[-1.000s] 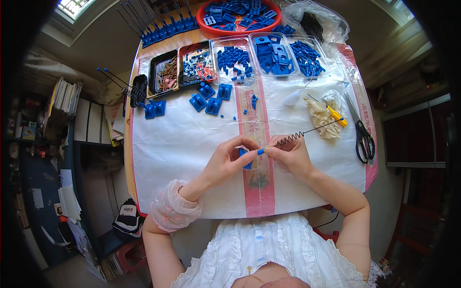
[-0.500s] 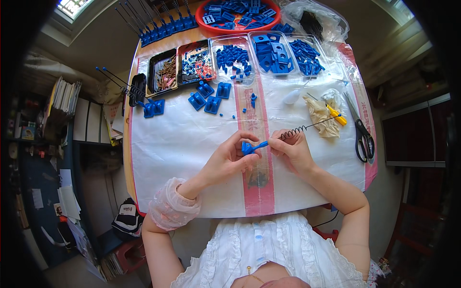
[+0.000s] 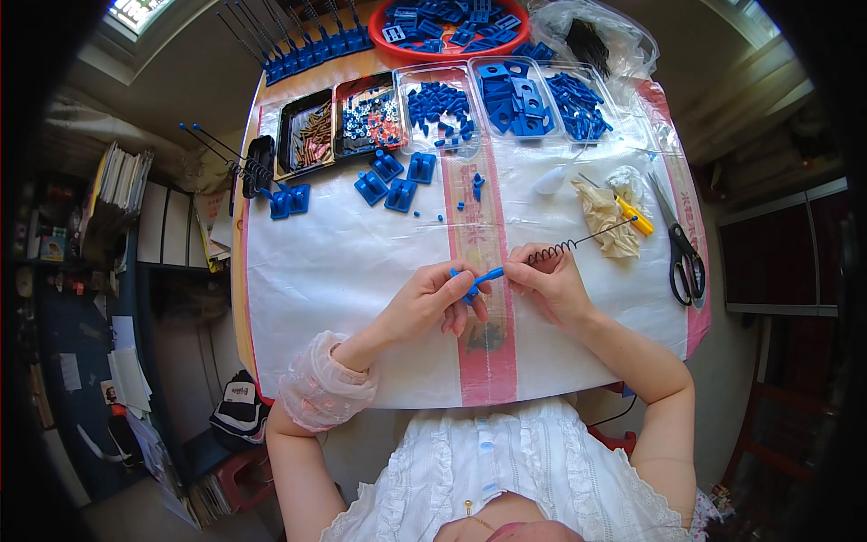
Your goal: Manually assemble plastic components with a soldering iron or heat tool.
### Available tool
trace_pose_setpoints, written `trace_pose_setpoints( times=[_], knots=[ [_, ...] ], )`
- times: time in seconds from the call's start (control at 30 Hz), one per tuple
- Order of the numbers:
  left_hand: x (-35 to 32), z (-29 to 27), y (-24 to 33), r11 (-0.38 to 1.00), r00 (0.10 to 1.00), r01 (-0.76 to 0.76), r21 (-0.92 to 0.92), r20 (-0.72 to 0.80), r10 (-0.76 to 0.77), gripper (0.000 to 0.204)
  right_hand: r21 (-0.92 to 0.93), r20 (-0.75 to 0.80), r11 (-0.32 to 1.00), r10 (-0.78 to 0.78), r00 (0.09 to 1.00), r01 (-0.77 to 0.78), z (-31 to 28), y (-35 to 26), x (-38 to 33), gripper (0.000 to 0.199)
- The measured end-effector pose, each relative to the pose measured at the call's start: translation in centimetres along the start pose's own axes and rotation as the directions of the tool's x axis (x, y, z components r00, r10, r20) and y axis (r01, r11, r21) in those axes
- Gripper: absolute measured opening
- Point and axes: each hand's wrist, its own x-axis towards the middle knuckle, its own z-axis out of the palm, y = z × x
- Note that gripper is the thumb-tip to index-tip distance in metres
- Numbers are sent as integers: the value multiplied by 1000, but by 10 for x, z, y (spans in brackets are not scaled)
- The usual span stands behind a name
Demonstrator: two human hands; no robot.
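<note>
My left hand (image 3: 441, 296) grips a blue plastic base (image 3: 470, 291), its fingers hiding much of the piece. A blue plastic sleeve (image 3: 492, 274) runs from that base toward the right. My right hand (image 3: 548, 280) pinches the sleeve's right end between thumb and fingers. From there a black coiled spring wire (image 3: 553, 250) sticks out up and to the right, with a small blue ball at its tip. Farther off on the table lie several finished-looking blue bases (image 3: 386, 181) and a few small blue bits (image 3: 478, 185).
Open trays of screws (image 3: 312, 135), nuts (image 3: 368, 117) and blue parts (image 3: 438, 108) line the far side. Behind them stand a red basin (image 3: 388, 50) and a row of spring-wire pieces (image 3: 316, 54). Black scissors (image 3: 685, 262) and a yellow-handled tool (image 3: 634, 217) lie right.
My left hand has turned over the blue base, with the thumb now across its top and the fingers beneath. My right hand and the spring wire stay nearly where they were.
</note>
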Motion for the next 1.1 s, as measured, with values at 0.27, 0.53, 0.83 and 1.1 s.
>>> trace_pose_setpoints(
  times=[0.27, 0.53, 0.83, 1.1],
  knots=[
    [4, 3, -1, 967, 989, -106, 232, -81, 128, 25, -122, 50, 990, -62, 997, 67, 2, 0, -1, 4],
    [0, 9, 7, 911, 985, -55, 408, -128, 117, 22, -228, 56, 972, -53, 997, 65, 5, -1, -5, 6],
    [1, 9, 2, 911, 977, -100, 399, -136, 167, 22, -242, 54, 966, -81, 995, 91, 4, 5, -5, 7],
    [1, 9, 0, 918, 977, -87, 388, -149, 155, 20, -225, 60, 971, -73, 995, 85, 5, 3, -6, 6]
  ],
)
